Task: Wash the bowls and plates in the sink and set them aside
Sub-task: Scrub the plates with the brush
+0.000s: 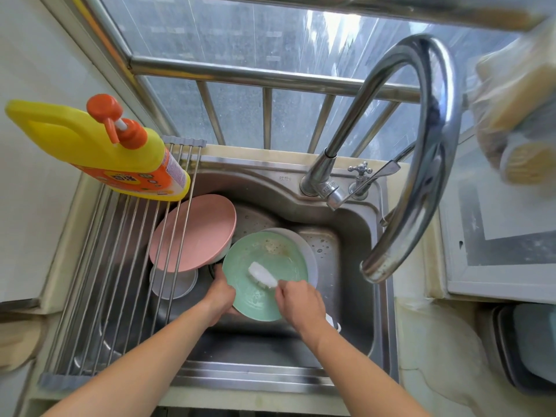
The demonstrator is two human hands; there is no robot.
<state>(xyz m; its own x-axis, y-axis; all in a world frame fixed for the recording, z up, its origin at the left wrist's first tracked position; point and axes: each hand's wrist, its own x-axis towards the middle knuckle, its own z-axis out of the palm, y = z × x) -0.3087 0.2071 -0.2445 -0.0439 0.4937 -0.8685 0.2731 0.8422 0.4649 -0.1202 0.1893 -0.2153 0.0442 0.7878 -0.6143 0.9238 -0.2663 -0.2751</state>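
The steel sink (355, 236) holds every dish in sight and the drying rack (120, 251) across its left side carries only a yellow detergent bottle (90, 145), so the washing looks barely begun. A pink plate (192, 233) leans over a grey bowl (173, 284), both seemingly unwashed. The green plate (264, 275), tilted, wet and flecked with residue, is gripped at its rim by the left hand (219, 296) while the right hand (301, 302) clutches a white brush (261, 275) against it.

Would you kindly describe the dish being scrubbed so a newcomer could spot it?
Look in the steel sink, below the curved tap. The green plate is held tilted, the white brush on its face; its neighbour, the pink plate, lies partly under the rack.
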